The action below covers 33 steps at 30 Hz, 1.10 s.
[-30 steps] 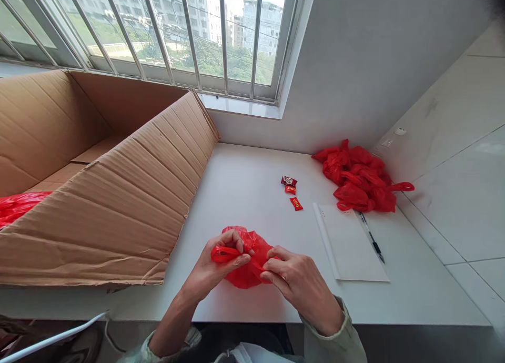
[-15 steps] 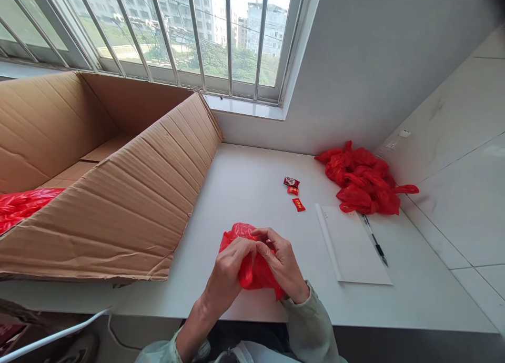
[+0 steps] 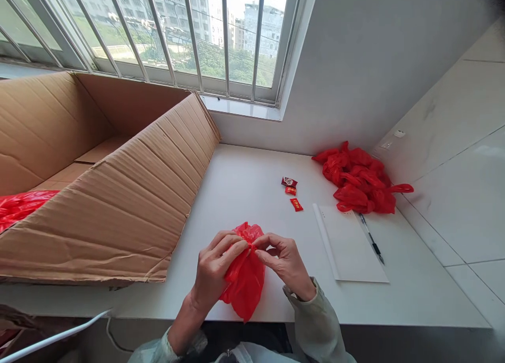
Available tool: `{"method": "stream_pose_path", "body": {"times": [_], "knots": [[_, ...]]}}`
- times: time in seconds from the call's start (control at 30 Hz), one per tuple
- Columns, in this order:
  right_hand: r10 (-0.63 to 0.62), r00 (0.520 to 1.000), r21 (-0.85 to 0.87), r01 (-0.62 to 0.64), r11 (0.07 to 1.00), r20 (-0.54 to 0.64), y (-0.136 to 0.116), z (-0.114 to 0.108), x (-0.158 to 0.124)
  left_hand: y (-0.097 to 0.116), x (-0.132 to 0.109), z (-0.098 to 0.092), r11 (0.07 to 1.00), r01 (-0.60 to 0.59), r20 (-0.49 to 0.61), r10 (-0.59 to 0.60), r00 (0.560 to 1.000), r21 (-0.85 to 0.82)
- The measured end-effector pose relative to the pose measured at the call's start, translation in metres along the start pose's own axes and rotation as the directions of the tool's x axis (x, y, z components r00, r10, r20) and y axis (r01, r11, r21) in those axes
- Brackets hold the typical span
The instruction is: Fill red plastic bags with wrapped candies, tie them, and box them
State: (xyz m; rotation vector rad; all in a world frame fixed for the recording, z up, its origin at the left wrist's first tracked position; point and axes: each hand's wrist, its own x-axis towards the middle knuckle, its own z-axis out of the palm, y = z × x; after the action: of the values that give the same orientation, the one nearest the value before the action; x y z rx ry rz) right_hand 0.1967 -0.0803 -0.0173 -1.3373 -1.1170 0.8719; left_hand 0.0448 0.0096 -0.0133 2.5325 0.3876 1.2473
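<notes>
A small red plastic bag (image 3: 245,279) hangs between my hands just above the near edge of the white table (image 3: 244,189). My left hand (image 3: 215,271) grips the bag's left side, fingers closed on the gathered top. My right hand (image 3: 286,263) pinches the top of the bag from the right, fingertips meeting the left hand's at the knot-like bunch. Three small red wrapped candies (image 3: 291,190) lie on the table beyond my hands.
A large open cardboard box (image 3: 118,194) fills the left side, with red bags (image 3: 19,205) inside it. A pile of red plastic bags (image 3: 359,179) sits at the back right by the wall. A white sheet of paper (image 3: 349,244) and a pen (image 3: 371,239) lie right of my hands.
My hands have drawn the bag's top together and lifted it. The bag, bunched flat on the table earlier, now hangs down over the table edge.
</notes>
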Motion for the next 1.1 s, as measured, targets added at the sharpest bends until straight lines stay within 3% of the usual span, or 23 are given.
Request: {"method": "stream_pose_path", "body": {"times": [0.07,0.17,0.27,0.4,0.5,0.57,0.73,0.9,1.0,1.1], "knots": [[-0.126,0.99,-0.203,0.111,0.973,-0.061,-0.007,0.0,-0.001,-0.001,0.004,-0.008,0.999,-0.023,0.055,0.025,0.998,-0.035],[-0.364,0.928,-0.535,0.267,0.801,-0.083,-0.006,-0.001,-0.004,-0.006,0.006,-0.02,0.999,-0.029,0.109,0.032,0.994,-0.03],[-0.446,0.894,-0.679,0.305,0.668,-0.037,0.009,-0.003,-0.008,-0.013,0.0,-0.026,1.0,0.02,0.139,-0.018,0.99,-0.013],[-0.337,0.942,-0.734,0.229,0.639,0.001,0.022,-0.006,-0.012,-0.019,-0.015,-0.021,0.988,0.135,0.184,-0.119,0.976,-0.073],[-0.29,0.957,-0.771,0.209,0.601,0.033,0.007,-0.01,-0.014,-0.019,-0.021,-0.019,0.959,0.244,0.188,-0.215,0.958,-0.144],[-0.281,0.951,-0.761,0.279,0.586,0.132,-0.01,-0.013,-0.012,-0.019,-0.023,-0.019,0.938,0.299,0.185,-0.268,0.946,-0.173],[-0.103,0.863,-0.718,0.473,0.51,0.495,-0.02,-0.004,0.003,-0.024,-0.027,-0.021,0.899,0.375,0.271,-0.311,0.911,-0.227],[0.098,0.809,-0.758,0.492,0.428,0.58,-0.02,0.006,0.031,-0.035,-0.049,-0.025,0.833,0.483,0.245,-0.425,0.871,-0.27],[0.135,0.787,-0.756,0.507,0.414,0.602,-0.05,-0.005,0.054,-0.04,-0.073,-0.029,0.837,0.507,0.197,-0.472,0.859,-0.206],[0.085,0.751,-0.725,0.592,0.352,0.655,-0.096,-0.017,0.09,-0.045,-0.094,-0.021,0.891,0.453,0.218,-0.435,0.874,-0.039]]}}
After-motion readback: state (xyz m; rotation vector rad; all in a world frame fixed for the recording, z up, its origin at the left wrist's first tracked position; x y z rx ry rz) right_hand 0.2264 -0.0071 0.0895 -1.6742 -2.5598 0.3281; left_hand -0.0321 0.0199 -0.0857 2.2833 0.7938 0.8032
